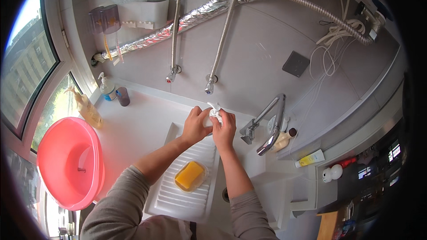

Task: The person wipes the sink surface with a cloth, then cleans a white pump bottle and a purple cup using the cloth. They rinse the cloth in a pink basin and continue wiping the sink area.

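A white pump bottle (214, 108) is held upright between my two hands, above the far end of a white ribbed washboard (167, 195). My left hand (195, 124) wraps its body from the left. My right hand (225, 129) closes on it from the right, fingers by the pump's collar. Most of the bottle is covered by my fingers. Below my forearms, a yellow block (190, 175), soap or sponge, rests in a clear dish (202, 184) on the washboard's ridges.
A pink basin (98, 169) leans at the left by the window. Two pump bottles, one clear (106, 88) and one amber (89, 110), stand near a dark cup (123, 96). At the right are a chrome faucet (280, 120), a brown-capped bottle (282, 140) and a yellow-white tube (310, 158).
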Motion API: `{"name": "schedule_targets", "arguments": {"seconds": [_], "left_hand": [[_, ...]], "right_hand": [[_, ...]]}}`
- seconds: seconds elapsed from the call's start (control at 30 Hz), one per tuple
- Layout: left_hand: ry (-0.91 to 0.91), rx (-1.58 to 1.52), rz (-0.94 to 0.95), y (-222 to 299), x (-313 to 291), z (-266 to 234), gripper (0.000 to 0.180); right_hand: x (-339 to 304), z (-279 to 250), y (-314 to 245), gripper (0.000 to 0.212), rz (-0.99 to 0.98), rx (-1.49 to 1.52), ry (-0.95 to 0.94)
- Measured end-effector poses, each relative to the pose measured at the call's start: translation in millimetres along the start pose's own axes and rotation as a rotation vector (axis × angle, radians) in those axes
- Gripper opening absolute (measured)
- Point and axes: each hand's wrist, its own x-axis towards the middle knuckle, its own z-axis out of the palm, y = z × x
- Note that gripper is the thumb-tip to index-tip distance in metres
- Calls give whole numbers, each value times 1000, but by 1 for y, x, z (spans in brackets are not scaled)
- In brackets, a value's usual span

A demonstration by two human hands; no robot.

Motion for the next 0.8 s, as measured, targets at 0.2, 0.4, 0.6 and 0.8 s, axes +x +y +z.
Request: {"name": "schedule_targets", "arguments": {"seconds": [0.2,0.4,0.6,0.8], "left_hand": [[217,220,-176,15,-92,-92,53],[249,384,-342,18,-179,-165,56],[336,281,-376,12,-230,-186,61],[383,277,-336,12,-249,-179,58]], "right_hand": [[-62,26,-101,19,-284,50,-14],[-126,36,-155,16,-289,420,-328],[-139,47,-176,21,-288,255,-493],[-154,47,-186,20,-430,229,-400]]}}
